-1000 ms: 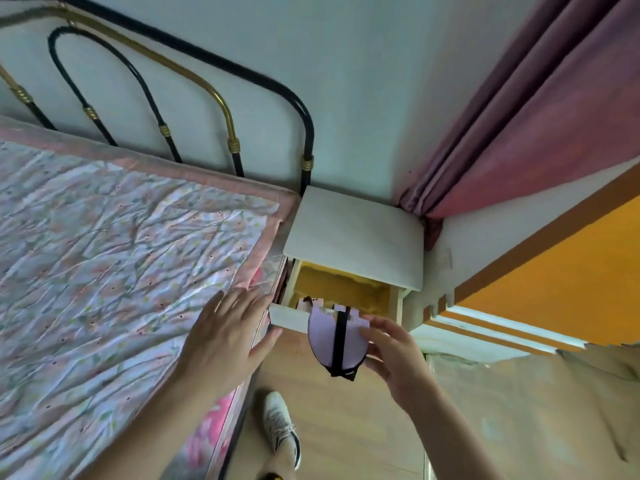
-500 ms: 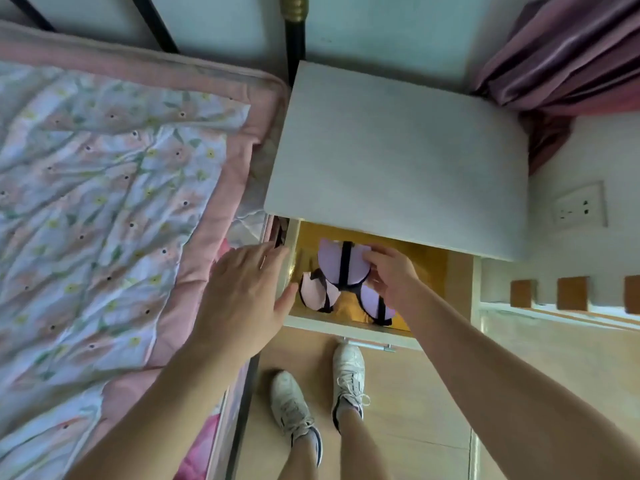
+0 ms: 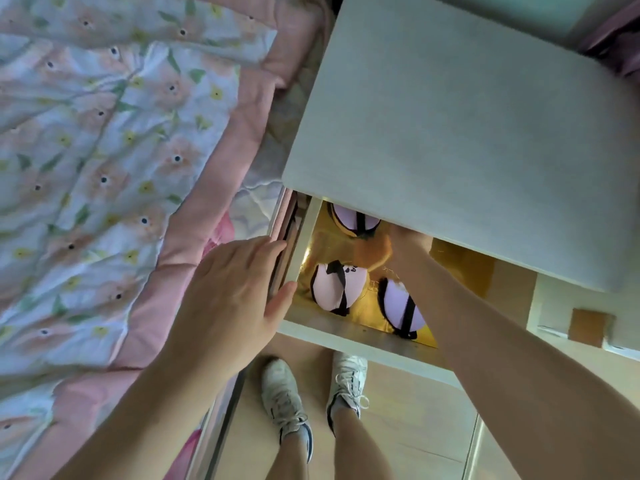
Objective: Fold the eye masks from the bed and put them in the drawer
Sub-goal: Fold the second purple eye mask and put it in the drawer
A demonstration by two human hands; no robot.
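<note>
My right hand (image 3: 391,245) reaches deep into the drawer (image 3: 360,336), its grip hidden under the nightstand top (image 3: 467,133). Three folded eye masks (image 3: 334,289) lie inside. My left hand (image 3: 235,289), fingers spread, touches the drawer's left edge.

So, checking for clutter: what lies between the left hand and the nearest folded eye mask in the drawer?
Only the drawer's white side wall, in the head view, between the left hand and the eye mask.

arms (image 3: 512,368): bare, no sleeves | legs (image 3: 360,445): bare | shoes (image 3: 284,403): white lace-up sneakers, dark trim
</note>
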